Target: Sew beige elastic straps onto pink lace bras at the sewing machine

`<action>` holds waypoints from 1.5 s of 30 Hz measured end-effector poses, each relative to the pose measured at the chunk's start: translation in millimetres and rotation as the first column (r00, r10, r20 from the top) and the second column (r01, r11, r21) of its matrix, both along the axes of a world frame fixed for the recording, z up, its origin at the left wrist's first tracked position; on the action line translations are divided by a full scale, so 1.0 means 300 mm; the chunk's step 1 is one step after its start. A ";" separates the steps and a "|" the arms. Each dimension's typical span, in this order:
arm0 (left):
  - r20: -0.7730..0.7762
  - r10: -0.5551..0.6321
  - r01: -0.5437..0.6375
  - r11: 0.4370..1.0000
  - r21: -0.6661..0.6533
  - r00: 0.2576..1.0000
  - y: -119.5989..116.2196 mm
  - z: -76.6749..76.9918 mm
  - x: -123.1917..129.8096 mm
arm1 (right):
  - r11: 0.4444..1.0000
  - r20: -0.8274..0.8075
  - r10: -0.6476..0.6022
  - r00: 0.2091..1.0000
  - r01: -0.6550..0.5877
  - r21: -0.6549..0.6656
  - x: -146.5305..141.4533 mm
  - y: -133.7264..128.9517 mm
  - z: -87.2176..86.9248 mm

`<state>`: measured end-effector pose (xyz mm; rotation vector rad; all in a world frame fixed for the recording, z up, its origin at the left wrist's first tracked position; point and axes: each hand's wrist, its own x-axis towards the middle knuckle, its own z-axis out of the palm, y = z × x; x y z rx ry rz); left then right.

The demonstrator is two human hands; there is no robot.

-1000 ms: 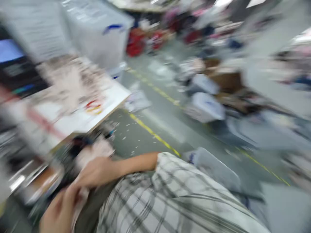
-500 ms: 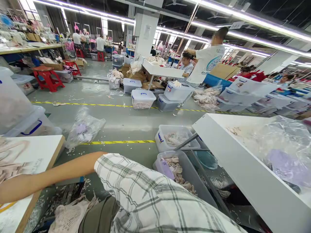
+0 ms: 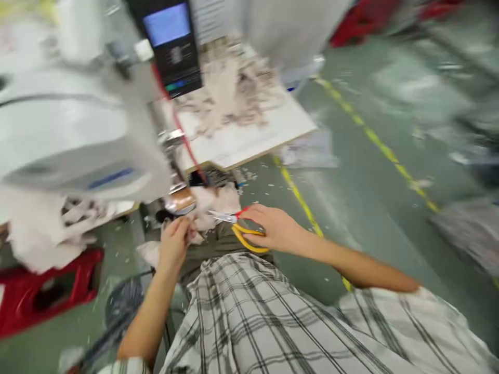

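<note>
My left hand [image 3: 174, 240] is closed in a pinch on pale pink-beige fabric [image 3: 226, 201], beside the lower end of a sewing machine [image 3: 89, 119]. The fabric hangs by the machine and over my lap. In my right hand [image 3: 275, 226] is a pair of scissors [image 3: 225, 217] with yellow and red handles. My fingers are at the handle loops, and the blades point left toward the fabric and my left hand. Motion blur hides whether the blades touch the cloth.
A white tabletop [image 3: 249, 143] behind the machine bears a heap of beige pieces. The machine's control panel [image 3: 171, 47] stands beside it. A red stool [image 3: 50, 291] is at lower left. Yellow tape [image 3: 300, 200] and scraps mark the floor, and a plastic bag [image 3: 468, 228] lies at right.
The view has swung from the wide workshop down to the sewing machine and my lap. Both hands now show, with scissors and fabric; before, one arm reached left over a table.
</note>
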<state>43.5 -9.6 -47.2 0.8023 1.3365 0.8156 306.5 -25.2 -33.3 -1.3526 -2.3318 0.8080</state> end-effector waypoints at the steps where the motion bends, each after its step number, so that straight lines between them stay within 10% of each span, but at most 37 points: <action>1: -0.009 0.074 -0.074 0.997 -0.018 0.997 -0.029 -0.015 -0.061 | 1.000 0.001 0.026 1.000 -0.026 0.005 -0.017 -0.014 -0.031; 10: 0.123 0.055 -0.054 0.998 -0.011 0.991 -0.062 -0.014 -0.097 | 0.995 -0.011 0.074 0.997 -0.074 0.061 -0.172 -0.030 -0.057; 17: -0.002 0.028 -0.028 1.000 0.011 1.000 -0.063 -0.018 -0.118 | 0.992 -0.040 0.114 0.993 -0.116 -0.052 -0.161 -0.012 -0.077; 28: 0.263 0.072 -0.056 0.996 -0.070 0.962 -0.067 -0.041 -0.165 | 0.986 -0.118 0.004 0.993 -0.024 -0.166 -0.148 -0.030 -0.036; 45: -0.183 0.125 -0.099 0.985 0.144 0.975 -0.078 0.010 -0.165 | 0.952 -0.151 0.000 0.989 -0.046 -0.302 -0.276 0.040 -0.043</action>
